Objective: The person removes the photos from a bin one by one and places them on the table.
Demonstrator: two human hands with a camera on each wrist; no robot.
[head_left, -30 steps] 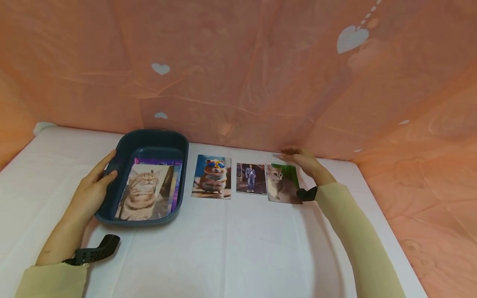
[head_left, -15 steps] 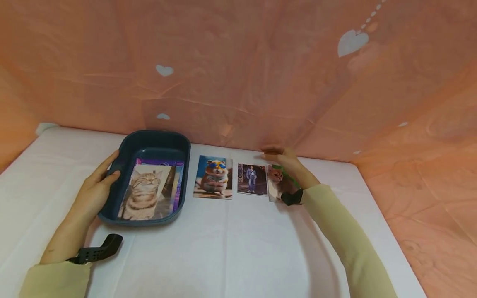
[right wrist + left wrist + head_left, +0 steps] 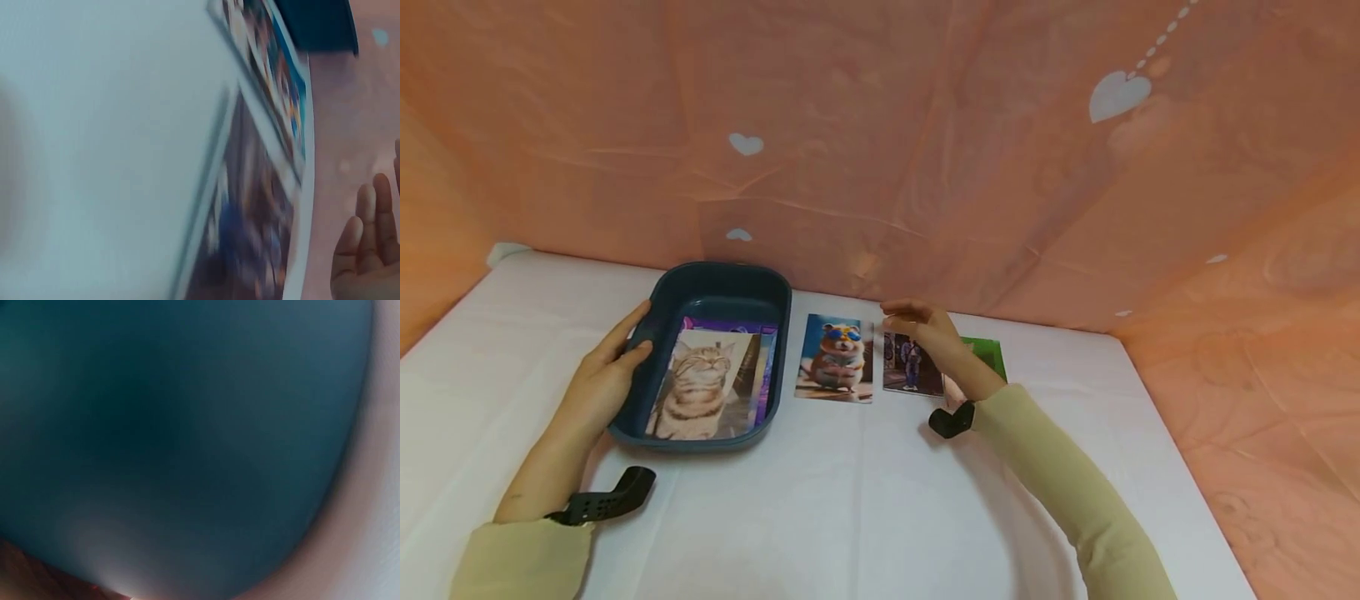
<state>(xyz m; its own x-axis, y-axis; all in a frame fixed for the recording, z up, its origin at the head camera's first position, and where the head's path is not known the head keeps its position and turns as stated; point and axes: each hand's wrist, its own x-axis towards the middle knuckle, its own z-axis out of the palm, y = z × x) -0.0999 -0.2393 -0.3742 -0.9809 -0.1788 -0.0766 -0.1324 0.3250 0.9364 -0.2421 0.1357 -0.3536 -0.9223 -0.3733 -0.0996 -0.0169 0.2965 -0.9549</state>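
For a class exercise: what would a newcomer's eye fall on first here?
Probably the dark blue rounded-rectangular tray at the left of the white cloth, gripped by the left hand and holding a tan striped-cat print. Next, perhaps, the paper print of a hamster in blue sunglasses, just right of the tray. Behind, an orange sheet with white hearts fills the head view's top.

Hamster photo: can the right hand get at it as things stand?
Probably yes: in the head view the right hand is just right of the hamster photo, its fingers look empty, and nothing lies over the photo.
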